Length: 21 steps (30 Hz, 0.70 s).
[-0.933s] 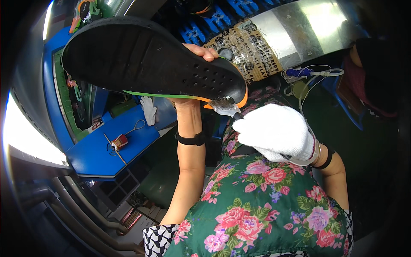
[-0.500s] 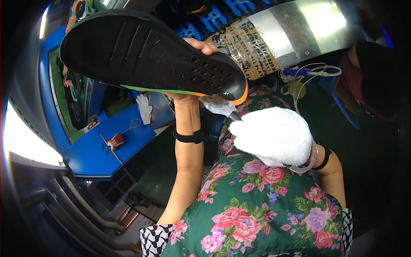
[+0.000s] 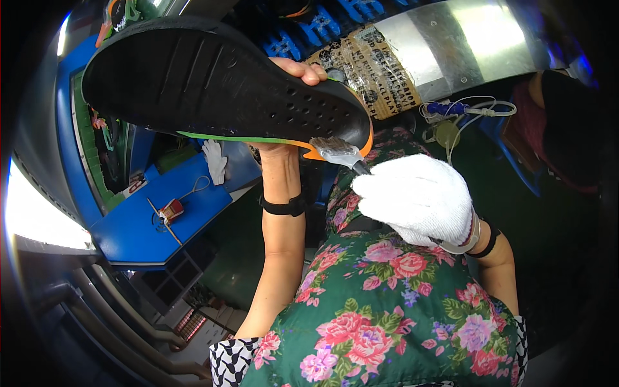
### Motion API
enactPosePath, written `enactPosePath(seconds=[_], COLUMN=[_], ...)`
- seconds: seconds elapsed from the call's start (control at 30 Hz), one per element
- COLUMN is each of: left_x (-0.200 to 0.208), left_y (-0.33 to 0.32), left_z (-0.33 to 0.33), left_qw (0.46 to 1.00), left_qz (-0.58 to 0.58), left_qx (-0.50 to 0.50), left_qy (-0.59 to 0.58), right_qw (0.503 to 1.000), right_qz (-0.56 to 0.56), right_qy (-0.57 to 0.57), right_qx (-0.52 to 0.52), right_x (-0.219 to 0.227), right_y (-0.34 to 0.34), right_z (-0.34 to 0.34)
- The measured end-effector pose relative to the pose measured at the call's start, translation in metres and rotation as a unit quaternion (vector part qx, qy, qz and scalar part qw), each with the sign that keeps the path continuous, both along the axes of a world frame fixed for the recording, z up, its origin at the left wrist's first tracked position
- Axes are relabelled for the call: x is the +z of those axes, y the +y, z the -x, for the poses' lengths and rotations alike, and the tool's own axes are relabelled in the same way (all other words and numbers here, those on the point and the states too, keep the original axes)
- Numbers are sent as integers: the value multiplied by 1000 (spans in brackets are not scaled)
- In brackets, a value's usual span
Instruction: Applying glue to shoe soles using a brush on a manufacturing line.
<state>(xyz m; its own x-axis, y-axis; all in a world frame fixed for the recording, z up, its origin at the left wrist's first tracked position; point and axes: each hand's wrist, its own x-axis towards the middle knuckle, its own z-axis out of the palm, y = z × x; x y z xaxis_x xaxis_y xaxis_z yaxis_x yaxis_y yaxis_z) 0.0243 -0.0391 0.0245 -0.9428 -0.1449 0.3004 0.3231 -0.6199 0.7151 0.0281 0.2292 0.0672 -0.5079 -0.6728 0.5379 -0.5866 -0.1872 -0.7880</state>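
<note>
Bare, my left hand [image 3: 303, 71] is closed round a black shoe sole [image 3: 213, 84] with an orange and green edge. Its fingers show over the far edge; much of the palm is hidden behind the sole. Grooves mark the wide left end, and small round holes dot the narrower right end. My right hand [image 3: 416, 200], in a white knitted glove, is closed on the dark handle of a brush [image 3: 338, 153]. The bristles touch the sole near its orange edge at the right end.
On a blue table [image 3: 142, 235] at the left lie a white glove [image 3: 215, 161] and a small red container [image 3: 171, 211] with a stick across it. A curved metal cover [image 3: 451, 45] with a taped cardboard piece [image 3: 371, 71] stands beyond. Coiled white tubing [image 3: 480, 106] hangs at the right.
The brush has moved slightly right and up, further onto the sole's right end. The sole has shifted a little left. Both hands keep their hold.
</note>
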Motion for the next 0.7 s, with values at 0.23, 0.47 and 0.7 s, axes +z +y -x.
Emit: enactPosePath(seconds=[0.23,0.47,0.7], left_x=[3,5,3], left_y=[1,13,2], left_z=[1,-1,3], left_qw=[1000,1000,1000], left_qz=[4,-3,4], left_qx=[-8,12,-17], left_qy=[3,-15,0], right_qw=[1000,998,999], right_qz=[8,23,23], right_qy=[0,-31,11], right_qx=[19,54,19], right_x=[-7,11,2], right_y=[-3,-9,-3], right_z=[-6,-8,-3])
